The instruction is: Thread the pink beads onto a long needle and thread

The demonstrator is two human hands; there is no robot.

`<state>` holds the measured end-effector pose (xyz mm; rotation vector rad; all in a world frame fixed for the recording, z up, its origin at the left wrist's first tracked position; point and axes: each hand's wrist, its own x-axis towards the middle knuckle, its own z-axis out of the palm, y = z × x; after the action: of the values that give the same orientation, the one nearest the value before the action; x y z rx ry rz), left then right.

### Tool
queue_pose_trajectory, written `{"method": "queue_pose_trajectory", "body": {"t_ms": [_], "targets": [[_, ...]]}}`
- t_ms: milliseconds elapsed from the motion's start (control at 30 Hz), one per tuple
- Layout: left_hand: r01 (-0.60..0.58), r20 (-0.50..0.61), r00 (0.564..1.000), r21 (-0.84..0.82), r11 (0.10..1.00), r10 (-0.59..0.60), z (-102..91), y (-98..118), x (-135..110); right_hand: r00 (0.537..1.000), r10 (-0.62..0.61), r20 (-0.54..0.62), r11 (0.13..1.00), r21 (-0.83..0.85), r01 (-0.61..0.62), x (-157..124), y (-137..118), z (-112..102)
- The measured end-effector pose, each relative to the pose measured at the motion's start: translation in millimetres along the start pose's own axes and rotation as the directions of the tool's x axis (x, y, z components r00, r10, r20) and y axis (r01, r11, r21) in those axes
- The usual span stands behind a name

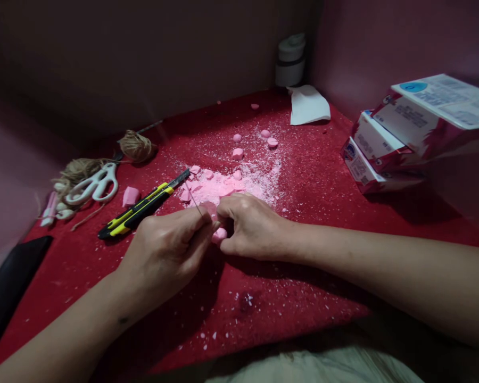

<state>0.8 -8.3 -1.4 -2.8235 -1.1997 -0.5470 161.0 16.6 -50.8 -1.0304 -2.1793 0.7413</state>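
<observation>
My left hand (173, 242) is closed in a pinch on a thin needle-like rod (194, 198), which sticks up and to the left past the fingers. Close beside it, my right hand (257, 226) curls its thumb and fingers around a small rounded pink piece (219, 235), which looks like soap. The fingertips of both hands meet at this piece, and the rod's lower end is hidden there. Just beyond the hands lies a heap of pink shavings (223, 187) with several cut chunks. A black and yellow utility knife (143, 206) lies left of the heap, blade out.
White-handled scissors (114, 183), a twine ball (137, 146) and a pink block (131, 197) lie at left. A black flat object (14, 287) rests at the near left. Stacked boxes (407, 122) stand at right. Behind are white paper (309, 105) and a lidded container (290, 61).
</observation>
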Motion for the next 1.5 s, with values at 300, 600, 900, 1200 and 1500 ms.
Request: {"method": "queue_pose_trajectory", "body": {"t_ms": [300,600,900,1200,1500], "targets": [[0.086,0.004,0.996,-0.080,0.993,-0.086,1.6,0.2,2.6,1.000,-0.030,-0.010,1.000,-0.007,0.030,0.2,2.0,1.8],[0.106,0.020,0.994,-0.142,0.984,-0.105,-3.5,2.2,3.7,0.994,-0.083,0.074,0.996,0.045,0.079,-0.8,3.6,-5.4],[0.168,0.072,0.985,-0.243,0.955,-0.155,0.3,-0.3,2.3,0.991,-0.116,0.065,0.981,0.163,0.104,-4.3,3.1,-7.6],[0.208,0.116,0.975,-0.175,0.962,-0.190,-1.5,-2.5,2.3,0.994,-0.067,0.081,0.986,0.159,0.054,-0.5,2.2,-7.7],[0.148,0.061,0.989,-0.199,0.969,-0.138,5.7,-4.5,4.4,0.995,0.019,0.097,0.960,0.276,-0.045,1.9,-1.5,-6.4]]}}
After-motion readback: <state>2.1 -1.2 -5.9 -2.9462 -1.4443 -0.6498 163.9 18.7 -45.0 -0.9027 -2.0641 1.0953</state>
